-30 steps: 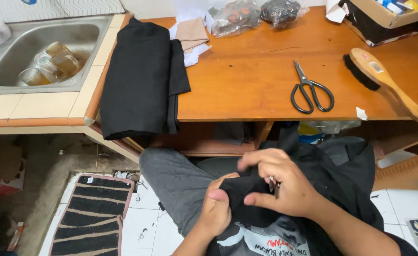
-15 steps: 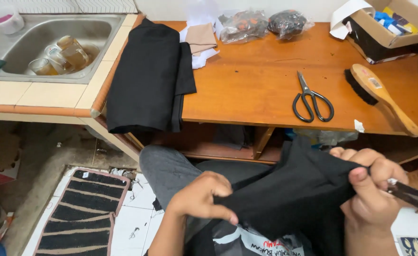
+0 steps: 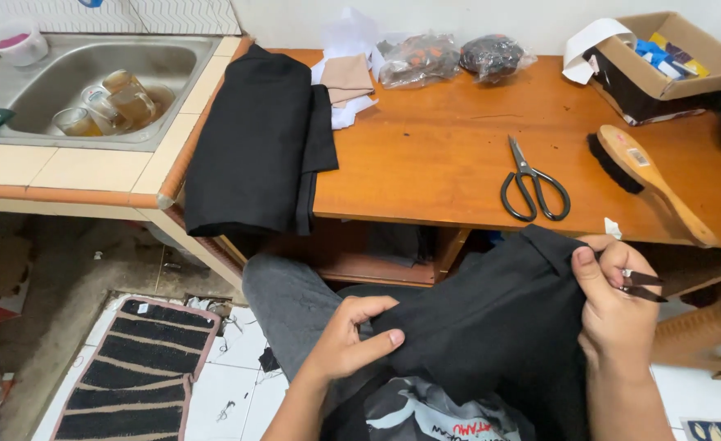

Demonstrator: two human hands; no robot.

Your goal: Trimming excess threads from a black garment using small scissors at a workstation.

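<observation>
Black cloth (image 3: 491, 327) is held spread over the lap, pinched shut by left hand (image 3: 348, 339) and right hand (image 3: 618, 306), which also grips what may be snips (image 3: 642, 286); folded cloth (image 3: 254, 147) lies well above the fingers.

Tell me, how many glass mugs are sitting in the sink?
3: one mug at the left, one in the middle and one amber mug on the right, bunched together in the sink. More may be hidden behind them.
</observation>
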